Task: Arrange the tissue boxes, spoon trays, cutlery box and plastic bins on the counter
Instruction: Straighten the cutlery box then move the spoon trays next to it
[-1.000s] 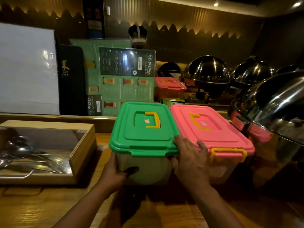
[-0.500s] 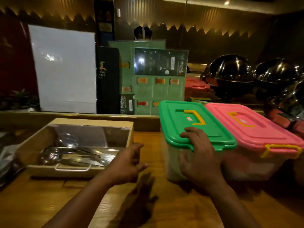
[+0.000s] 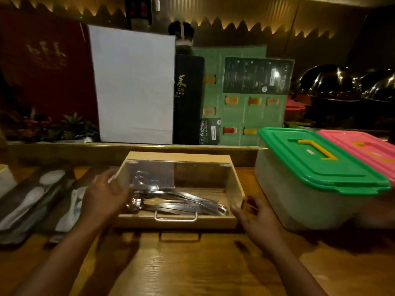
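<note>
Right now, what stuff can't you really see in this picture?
- Green-lidded bin: the frosted wall hides its contents.
- Pink-lidded bin: cut off by the right edge, partly behind the green one.
- Spoon trays: dark, blurred, cut by the left edge.
- Left hand: blurred; contact with the cutlery box is unclear.
- Menu boards: print too small.

green-lid bin (image 3: 316, 165): yellow handle | pink-lid bin (image 3: 363, 146): yellow handle | cutlery box (image 3: 177, 221): light wood | menu board (image 3: 245, 116): green

Dim warm light from above, motion-blurred, edges bowed and dark.
</note>
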Demonstrator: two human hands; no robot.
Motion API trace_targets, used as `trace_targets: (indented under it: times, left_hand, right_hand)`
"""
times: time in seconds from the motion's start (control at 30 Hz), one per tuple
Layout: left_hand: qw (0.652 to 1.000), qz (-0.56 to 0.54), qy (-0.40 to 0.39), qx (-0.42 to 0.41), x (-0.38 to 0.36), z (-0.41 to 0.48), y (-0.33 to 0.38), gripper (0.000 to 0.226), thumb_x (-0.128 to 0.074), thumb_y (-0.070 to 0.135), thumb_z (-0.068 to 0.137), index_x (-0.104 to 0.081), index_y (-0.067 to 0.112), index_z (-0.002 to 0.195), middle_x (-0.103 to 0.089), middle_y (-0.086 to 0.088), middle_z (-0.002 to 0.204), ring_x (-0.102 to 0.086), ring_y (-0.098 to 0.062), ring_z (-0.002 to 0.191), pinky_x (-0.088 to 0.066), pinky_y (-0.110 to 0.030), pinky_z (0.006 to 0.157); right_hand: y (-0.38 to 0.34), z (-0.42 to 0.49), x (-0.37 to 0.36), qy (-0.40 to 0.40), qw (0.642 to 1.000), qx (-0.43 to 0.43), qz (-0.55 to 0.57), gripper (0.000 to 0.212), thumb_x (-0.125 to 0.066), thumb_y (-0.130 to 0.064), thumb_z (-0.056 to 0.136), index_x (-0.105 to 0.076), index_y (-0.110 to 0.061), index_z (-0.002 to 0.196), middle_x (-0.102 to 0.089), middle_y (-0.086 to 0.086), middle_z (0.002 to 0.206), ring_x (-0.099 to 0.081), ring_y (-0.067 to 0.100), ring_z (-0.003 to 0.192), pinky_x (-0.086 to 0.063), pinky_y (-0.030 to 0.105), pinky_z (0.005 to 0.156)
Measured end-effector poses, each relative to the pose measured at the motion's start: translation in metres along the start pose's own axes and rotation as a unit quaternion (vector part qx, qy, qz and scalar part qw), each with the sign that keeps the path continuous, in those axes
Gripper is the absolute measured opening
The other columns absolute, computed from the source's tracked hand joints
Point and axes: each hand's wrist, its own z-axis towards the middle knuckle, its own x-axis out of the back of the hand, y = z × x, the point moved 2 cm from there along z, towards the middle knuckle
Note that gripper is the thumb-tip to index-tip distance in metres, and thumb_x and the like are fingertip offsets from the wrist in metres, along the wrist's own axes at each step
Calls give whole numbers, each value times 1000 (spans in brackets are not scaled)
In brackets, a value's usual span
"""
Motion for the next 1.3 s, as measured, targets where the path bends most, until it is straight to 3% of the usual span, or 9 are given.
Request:
trace_targets:
  times: [0.07,0.17,0.27,0.4,0.5,0.6,0.77,1.0,1.3]
  left_hand:
    - [996,-57,-45,56,-3,6,-13,69,-78,49,79,-54,22,139,-65,-11,127,-63,-29,106,-55,-44,82]
    - [978,-166,-97,87,-10,8,-15,55,-73,38,87,-56,23,137,-64,-6,118,-59,-12,87,-47,-31,64]
    - [966,-220,-110,83,-14,9,-19,51,-73,35,87,-58,27,135,-64,5,107,-61,-14,92,-50,-34,70]
    - [959,-246,-105,93,-16,9,-23,63,-79,38,76,-59,27,135,-65,-2,114,-63,-27,106,-54,-45,82]
    - [955,-263,-106,90,-24,10,-23,62,-76,30,82,-55,21,139,-62,-7,116,-62,-28,102,-50,-37,69]
    - [948,-285,-114,80,-31,4,-12,53,-74,24,85,-56,26,135,-63,-6,113,-61,-15,91,-47,-31,66]
    - [946,-277,-137,98,-53,1,0,67,-75,42,77,-53,26,138,-65,-10,121,-63,-32,104,-55,-50,80]
    - [942,-281,-154,104,-78,0,24,86,-75,53,64,-47,30,142,-62,-10,123,-63,-33,106,-58,-55,81]
    - [944,-279,-153,93,-89,-3,29,71,-77,44,76,-49,30,140,-64,-8,122,-65,-28,102,-57,-41,67]
  right_hand:
    - [0,-3,-8,-2,998,-35,45,84,-69,-64,70,-46,-30,143,-55,-1,141,-54,19,122,-54,45,95]
    - [2,-6,-18,-8,992,-70,100,90,-68,-67,66,-44,-33,145,-54,-1,143,-53,22,126,-53,50,97]
    - [-1,-6,-27,-6,987,-80,137,64,-68,-51,83,-49,-32,141,-61,-6,128,-58,21,117,-56,51,92]
    - [-4,-4,-33,37,989,-73,127,49,-63,-38,92,-52,-29,139,-64,-3,128,-60,15,111,-57,33,80]
    - [-2,0,-33,44,989,-81,115,51,-62,-42,92,-50,-30,140,-63,-1,131,-59,20,116,-57,43,90]
    - [4,9,-25,55,990,-83,103,52,-62,-41,93,-49,-29,141,-62,0,131,-60,19,115,-57,40,90]
    - [24,27,-6,66,990,-81,99,53,-64,-49,88,-52,-33,138,-64,-3,130,-59,18,117,-55,46,94]
    - [40,43,17,99,990,-68,79,43,-63,-43,92,-57,-29,132,-65,-8,122,-57,18,118,-47,45,103]
    - [40,43,31,178,984,-8,-24,32,-75,-38,84,-70,-23,112,-75,-3,102,-67,19,96,-52,33,84]
